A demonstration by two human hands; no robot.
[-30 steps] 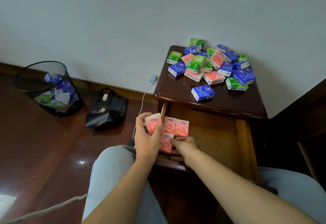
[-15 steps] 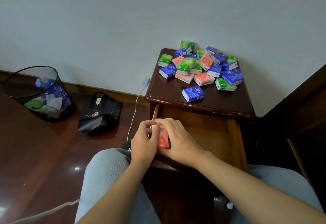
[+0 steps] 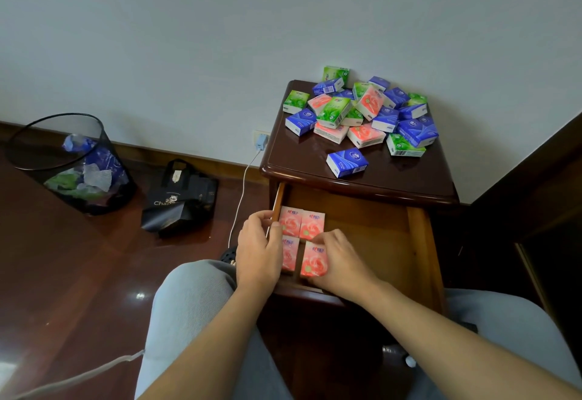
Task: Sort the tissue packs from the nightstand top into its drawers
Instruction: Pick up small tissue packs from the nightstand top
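Left hand [image 3: 259, 250] at the left wall of the open drawer [image 3: 419, 242], fingers curled over that wall's top edge, thumb lying against the near-left pink tissue pack [image 3: 290, 254]. Right hand [image 3: 338, 261] down inside the drawer, fingers bent over the top of the near-right pink tissue pack [image 3: 313, 263], pressing and gripping its far end; palm side hidden. Four pink packs laid flat in a two-by-two block in the drawer's left front corner: far-left pink pack [image 3: 289, 221] and far-right pink pack [image 3: 312, 225] touching side by side, the two near ones just behind the drawer front, a narrow gap between them.

Above, on the dark nightstand top [image 3: 302, 160], a loose heap of tissue packs [image 3: 362, 109] toward the back: blue, green and pink mixed, several leaning on one another. One blue pack [image 3: 347, 162] lying apart from the heap, nearer the front edge. A green pack [image 3: 296, 102] at the heap's left end.

Grey trouser legs [image 3: 189, 321] at the bottom, either side of the drawer. Left of the nightstand, a charger [image 3: 260, 142] plugged into the wall socket, white cable [image 3: 241, 198] trailing down to the floor. Further left on the glossy wooden floor, a black shopping bag [image 3: 179, 201] slumped, and a black mesh wastebasket [image 3: 72, 163] with crumpled wrappers inside, close to the skirting board.
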